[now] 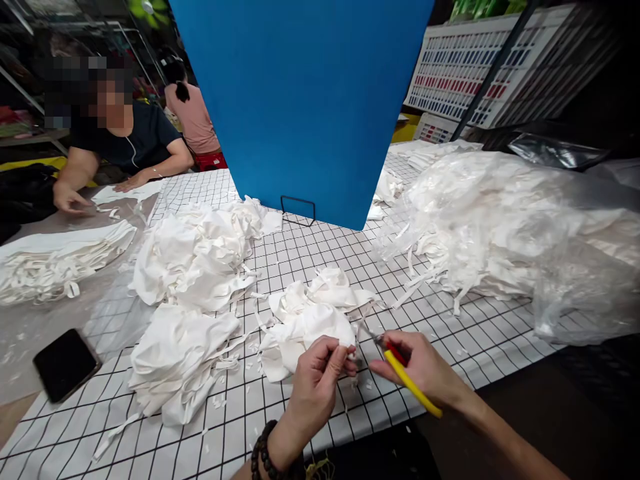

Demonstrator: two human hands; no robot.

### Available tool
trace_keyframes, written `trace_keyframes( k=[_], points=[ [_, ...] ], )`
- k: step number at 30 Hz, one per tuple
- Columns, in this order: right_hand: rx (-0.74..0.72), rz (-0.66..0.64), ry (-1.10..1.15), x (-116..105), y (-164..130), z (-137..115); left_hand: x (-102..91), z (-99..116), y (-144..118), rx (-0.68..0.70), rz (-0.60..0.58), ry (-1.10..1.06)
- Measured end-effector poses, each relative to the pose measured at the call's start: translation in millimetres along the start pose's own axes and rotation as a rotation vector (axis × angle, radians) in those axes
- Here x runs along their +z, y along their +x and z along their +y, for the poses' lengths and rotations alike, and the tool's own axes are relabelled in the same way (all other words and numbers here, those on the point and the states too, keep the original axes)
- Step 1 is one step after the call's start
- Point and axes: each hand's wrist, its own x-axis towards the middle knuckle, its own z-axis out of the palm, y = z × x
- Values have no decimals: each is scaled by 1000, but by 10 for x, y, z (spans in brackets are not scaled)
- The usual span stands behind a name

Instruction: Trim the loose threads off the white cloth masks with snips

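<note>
My left hand [318, 373] pinches the near edge of a crumpled white cloth piece [309, 319] that lies on the checked table cover [440, 347]. My right hand [425, 368] grips small thread snips with a yellow and red handle [406, 377]. Their metal tip points left at the spot where my left fingers hold the cloth. A dark bead bracelet [266, 455] sits on my left wrist.
Heaps of white cloth [195, 257] lie to the left. A clear bag of white pieces [520, 227] fills the right. A blue board [305, 100] stands behind. A black phone [65, 364] lies at left. Two people are at the far left.
</note>
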Motion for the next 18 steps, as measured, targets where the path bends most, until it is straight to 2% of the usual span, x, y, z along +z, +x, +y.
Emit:
trace_keyframes(
  k=[2,4,7,9,11,13,16,18],
  points=[
    [113,-38,325,32,0,96,104,-27,-25,10,-22,11],
    [223,-46,565,102,9,167,215,-51,-64,26,-112,64],
    [337,-13,791,210,58,262,326,-46,-136,126,-269,171],
    [335,26,882,224,115,329,310,4,-169,209,-309,203],
    [245,91,903,183,173,382,207,98,-166,277,-268,204],
    [116,124,844,132,222,396,46,231,-112,359,-146,230],
    [-12,18,713,161,287,309,-173,448,41,484,28,325],
    [-70,-34,649,272,343,190,-232,552,150,492,41,394]
  ],
)
